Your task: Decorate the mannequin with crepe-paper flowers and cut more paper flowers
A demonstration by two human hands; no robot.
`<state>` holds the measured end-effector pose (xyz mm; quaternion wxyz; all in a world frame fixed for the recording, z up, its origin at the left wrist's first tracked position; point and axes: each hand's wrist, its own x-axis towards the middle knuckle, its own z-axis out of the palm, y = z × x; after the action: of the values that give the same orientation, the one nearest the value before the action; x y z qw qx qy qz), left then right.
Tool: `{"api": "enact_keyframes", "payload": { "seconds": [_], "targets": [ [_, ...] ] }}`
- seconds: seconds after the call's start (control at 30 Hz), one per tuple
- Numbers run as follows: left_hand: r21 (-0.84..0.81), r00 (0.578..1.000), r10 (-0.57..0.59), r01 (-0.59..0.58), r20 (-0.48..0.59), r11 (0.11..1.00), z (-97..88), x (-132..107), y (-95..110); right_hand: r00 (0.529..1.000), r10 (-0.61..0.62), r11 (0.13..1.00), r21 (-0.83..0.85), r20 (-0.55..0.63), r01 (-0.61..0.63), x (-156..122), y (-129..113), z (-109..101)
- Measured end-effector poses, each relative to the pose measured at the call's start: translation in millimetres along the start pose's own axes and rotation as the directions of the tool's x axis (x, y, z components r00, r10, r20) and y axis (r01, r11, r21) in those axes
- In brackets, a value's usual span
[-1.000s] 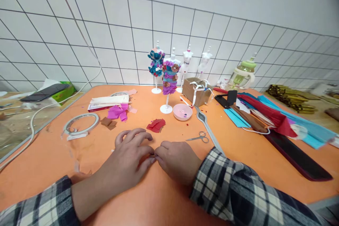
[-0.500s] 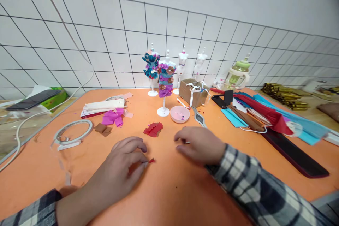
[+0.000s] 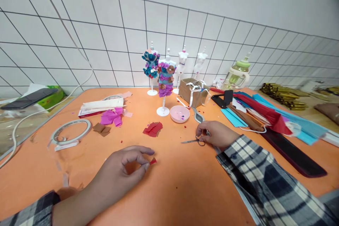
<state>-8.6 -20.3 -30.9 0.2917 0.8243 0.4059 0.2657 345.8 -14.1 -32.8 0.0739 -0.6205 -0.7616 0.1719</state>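
Observation:
Between thumb and forefinger, my left hand [image 3: 125,167] pinches a small piece of red paper [image 3: 153,161] low over the table. My right hand [image 3: 218,133] is at the right with its fingers closed on the finger loops of small metal scissors [image 3: 192,141]. Their thin blades point left. Beyond the hands lies a small pile of red paper pieces [image 3: 153,129]. A pink bowl [image 3: 179,114] with tiny bits in it stands past the scissors. Behind the pile, a mini dress form [image 3: 166,77] wears purple and blue paper with flowers.
Several more mini dress forms [image 3: 151,64] stand at the back beside a cardboard box [image 3: 189,91] with white ribbon. Purple paper [image 3: 111,117], brown paper [image 3: 101,129] and a tape roll [image 3: 71,132] lie left. Coloured paper sheets [image 3: 272,113] and a bottle [image 3: 238,74] are right.
My right hand has moved right, and the scissors now show plainly at its fingers. My left hand still pinches the red paper piece, now turned slightly more into view.

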Motion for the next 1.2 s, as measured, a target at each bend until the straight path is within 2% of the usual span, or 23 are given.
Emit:
{"api": "enact_keyframes", "payload": {
  "seconds": [0.2, 0.3, 0.37, 0.47, 0.5, 0.53, 0.57, 0.6, 0.67, 0.73, 0.8, 0.87, 0.97, 1.07, 1.2],
  "targets": [
    [-0.036, 0.999, -0.032, 0.033, 0.009, 0.999, 0.7, -0.6, 1.5, 0.999, 0.020, 0.997, 0.073, -0.036, -0.017, -1.4, -6.1, -0.2],
    [-0.109, 0.995, -0.104, 0.105, 0.010, 0.989, 1.6, -0.3, 2.0, 0.988, 0.006, 0.999, 0.044, -0.155, 0.001, 0.1, -7.2, -1.1],
    [-0.209, 0.985, -0.172, 0.170, 0.010, 0.963, 2.5, 1.5, 2.7, 0.940, -0.063, 0.997, 0.009, -0.334, 0.070, 0.6, -9.6, -1.7],
    [-0.336, 0.965, -0.263, 0.249, 0.006, 0.908, 4.1, 6.0, 3.6, 0.789, -0.159, 0.972, 0.044, -0.594, 0.230, -1.9, -27.3, 2.5],
    [-0.354, 0.959, -0.285, 0.267, 0.003, 0.896, 4.7, 7.5, 3.7, 0.770, -0.154, 0.953, 0.111, -0.619, 0.280, -3.7, -38.7, 6.6],
    [-0.362, 0.953, -0.304, 0.284, 0.002, 0.888, 5.4, 8.8, 3.7, 0.799, -0.121, 0.921, 0.233, -0.589, 0.311, -5.9, -52.6, 12.1],
    [-0.365, 0.949, -0.316, 0.295, 0.001, 0.883, 6.1, 9.7, 3.6, 0.857, -0.067, 0.873, 0.386, -0.511, 0.299, -8.2, -68.4, 19.2],
    [-0.364, 0.947, -0.320, 0.300, 0.004, 0.882, 6.9, 10.3, 3.5, 0.903, -0.033, 0.789, 0.543, -0.429, 0.287, -10.3, -85.1, 27.3],
    [-0.355, 0.953, -0.301, 0.284, 0.005, 0.891, 8.4, 10.3, 3.8, 0.975, -0.017, 0.522, 0.830, -0.221, 0.197, -13.1, -117.0, 44.3],
    [-0.331, 0.965, -0.264, 0.249, 0.001, 0.910, 9.5, 9.1, 5.1, 0.999, -0.031, 0.259, 0.966, -0.006, 0.014, -13.3, -141.3, 58.3],
    [-0.300, 0.975, -0.223, 0.210, -0.010, 0.931, 9.9, 7.3, 6.9, 0.997, -0.013, 0.115, 0.991, 0.075, -0.073, -11.5, -155.1, 65.6],
    [-0.254, 0.984, -0.178, 0.168, -0.015, 0.952, 9.7, 5.1, 8.5, 0.994, 0.018, 0.036, 0.993, 0.110, -0.111, -9.2, -160.0, 66.8],
    [-0.192, 0.992, -0.126, 0.120, -0.017, 0.974, 9.0, 2.0, 9.2, 0.989, 0.036, -0.016, 0.990, 0.144, -0.143, -6.9, -158.5, 64.6],
    [-0.187, 0.993, -0.119, 0.114, -0.016, 0.976, 8.3, 0.0, 8.9, 0.985, 0.032, -0.060, 0.984, 0.171, -0.169, -6.4, -155.4, 66.1],
    [-0.160, 0.991, -0.127, 0.119, -0.036, 0.980, 7.2, 0.0, 10.6, 0.976, 0.020, -0.186, 0.960, 0.218, -0.210, -5.9, -155.5, 72.2]
  ]
}}
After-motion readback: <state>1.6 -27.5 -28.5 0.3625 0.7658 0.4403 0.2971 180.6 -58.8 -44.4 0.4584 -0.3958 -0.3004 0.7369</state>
